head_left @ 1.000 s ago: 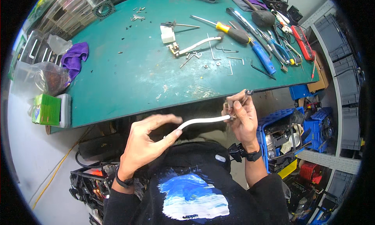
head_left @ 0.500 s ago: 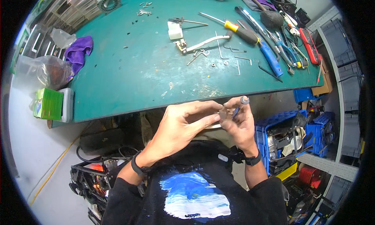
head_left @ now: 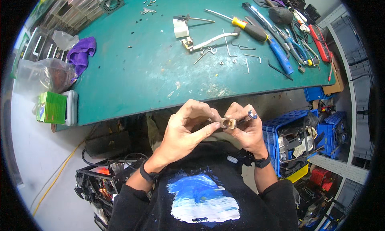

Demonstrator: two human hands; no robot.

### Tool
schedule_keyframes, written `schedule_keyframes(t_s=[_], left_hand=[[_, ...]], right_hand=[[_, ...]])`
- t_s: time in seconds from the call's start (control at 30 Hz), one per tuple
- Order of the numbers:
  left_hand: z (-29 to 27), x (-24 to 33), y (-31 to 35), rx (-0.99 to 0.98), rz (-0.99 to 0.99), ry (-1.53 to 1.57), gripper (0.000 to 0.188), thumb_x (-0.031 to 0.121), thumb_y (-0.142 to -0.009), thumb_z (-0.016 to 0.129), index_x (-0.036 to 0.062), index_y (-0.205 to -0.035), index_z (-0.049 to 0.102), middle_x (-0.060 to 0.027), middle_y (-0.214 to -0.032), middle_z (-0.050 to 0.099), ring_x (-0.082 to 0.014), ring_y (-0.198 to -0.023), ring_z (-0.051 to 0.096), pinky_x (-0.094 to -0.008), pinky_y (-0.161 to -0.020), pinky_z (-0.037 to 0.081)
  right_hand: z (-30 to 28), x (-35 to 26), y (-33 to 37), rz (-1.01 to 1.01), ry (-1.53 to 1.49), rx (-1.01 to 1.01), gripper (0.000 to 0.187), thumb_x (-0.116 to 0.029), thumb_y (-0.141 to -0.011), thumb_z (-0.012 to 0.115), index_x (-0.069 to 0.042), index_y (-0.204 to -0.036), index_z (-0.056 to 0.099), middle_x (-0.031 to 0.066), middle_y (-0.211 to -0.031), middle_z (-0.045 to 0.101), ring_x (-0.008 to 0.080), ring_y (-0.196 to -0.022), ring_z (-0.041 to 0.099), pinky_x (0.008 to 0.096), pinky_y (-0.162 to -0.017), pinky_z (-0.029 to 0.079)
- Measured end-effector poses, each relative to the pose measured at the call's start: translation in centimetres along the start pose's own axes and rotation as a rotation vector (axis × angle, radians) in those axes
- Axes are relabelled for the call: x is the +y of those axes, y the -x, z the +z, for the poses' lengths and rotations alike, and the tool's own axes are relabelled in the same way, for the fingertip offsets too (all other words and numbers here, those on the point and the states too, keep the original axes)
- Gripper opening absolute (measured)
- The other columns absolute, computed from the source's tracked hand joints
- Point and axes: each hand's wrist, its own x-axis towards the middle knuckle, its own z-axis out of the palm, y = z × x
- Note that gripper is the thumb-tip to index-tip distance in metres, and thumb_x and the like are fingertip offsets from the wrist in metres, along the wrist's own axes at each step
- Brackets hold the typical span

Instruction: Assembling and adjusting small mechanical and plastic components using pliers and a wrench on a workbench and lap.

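Observation:
Close to my body, in front of the bench edge, my left hand (head_left: 188, 129) pinches a small brownish metal block (head_left: 229, 123) between thumb and fingertips. A round hole shows in the block's face. My right hand (head_left: 245, 129) is closed at the block's other side, with thumb and fingers against it. Out of that hand sticks a shiny, rounded metal end (head_left: 252, 114), its full shape hidden by the fingers. Whether this end belongs to the block or to a separate tool, I cannot tell.
On the green bench (head_left: 132, 82) lie a white lever assembly (head_left: 208, 42), a yellow-black screwdriver (head_left: 248, 28), hex keys (head_left: 252, 56), a blue-handled tool (head_left: 280, 56) and a rubber mallet (head_left: 280, 14). A purple cloth (head_left: 81, 54) and green box (head_left: 51, 107) sit left. Blue crates (head_left: 272, 139) stand right.
The block has turned so its holed face shows. My right hand has rotated slightly, and the shiny end sits a little lower.

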Motion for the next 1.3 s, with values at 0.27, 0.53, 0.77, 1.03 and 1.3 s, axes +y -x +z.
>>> schedule_keyframes(t_s=[0.27, 0.53, 0.77, 1.03, 1.3], left_hand=[[-0.2, -0.7, 0.3, -0.074, 0.204, -0.234, 0.024, -0.006, -0.092, 0.064, 0.0029, -0.104, 0.045, -0.0133, -0.103, 0.066, -0.0135, -0.096, 0.063, -0.0323, -0.095, 0.052], [-0.1, -0.9, 0.3, -0.069, 0.099, -0.086, 0.024, -0.004, -0.093, 0.065, 0.0036, -0.107, 0.047, -0.0113, -0.104, 0.065, -0.0141, -0.103, 0.062, -0.0346, -0.094, 0.052], [0.1, 1.1, -1.2, -0.006, 0.066, -0.48, 0.029, 0.002, -0.09, 0.071, -0.0028, -0.118, 0.062, -0.01, -0.109, 0.068, -0.0146, -0.1, 0.066, -0.0289, -0.092, 0.053], [-0.2, 0.7, -1.7, 0.013, -0.045, -0.416, 0.022, 0.005, -0.092, 0.071, -0.004, -0.111, 0.069, -0.0114, -0.106, 0.073, -0.015, -0.097, 0.069, -0.0288, -0.089, 0.055], [0.0, 0.6, -1.7, 0.052, -0.123, -0.311, 0.022, 0.005, -0.092, 0.07, -0.0039, -0.112, 0.069, -0.011, -0.105, 0.073, -0.0143, -0.095, 0.069, -0.0288, -0.089, 0.055]], right_hand=[[-0.6, -0.3, 0.3, 0.021, 0.009, -0.009, 0.026, 0.005, -0.084, 0.074, 0.0, -0.108, 0.064, 0.0085, -0.097, 0.059, 0.0129, -0.087, 0.058, 0.0236, -0.073, 0.047], [-0.5, 0.0, 0.4, 0.073, -0.023, 0.02, 0.026, 0.002, -0.085, 0.075, 0.001, -0.109, 0.063, 0.0056, -0.097, 0.061, 0.0111, -0.087, 0.059, 0.0256, -0.078, 0.048], [-0.4, 0.0, 0.1, 0.466, -0.281, 0.249, 0.026, -0.023, -0.097, 0.067, -0.001, -0.111, 0.061, 0.0017, -0.087, 0.062, 0.0069, -0.073, 0.056, 0.0213, -0.065, 0.045], [0.4, 0.2, 0.1, 0.662, -0.679, 0.25, 0.022, -0.026, -0.099, 0.063, -0.006, -0.108, 0.061, -0.0037, -0.079, 0.055, 0.005, -0.068, 0.051, 0.0202, -0.061, 0.044], [1.0, 0.0, 0.2, 0.68, -0.756, 0.296, 0.025, -0.028, -0.1, 0.061, -0.005, -0.11, 0.063, -0.0038, -0.078, 0.054, 0.004, -0.071, 0.051, 0.0193, -0.06, 0.047]])
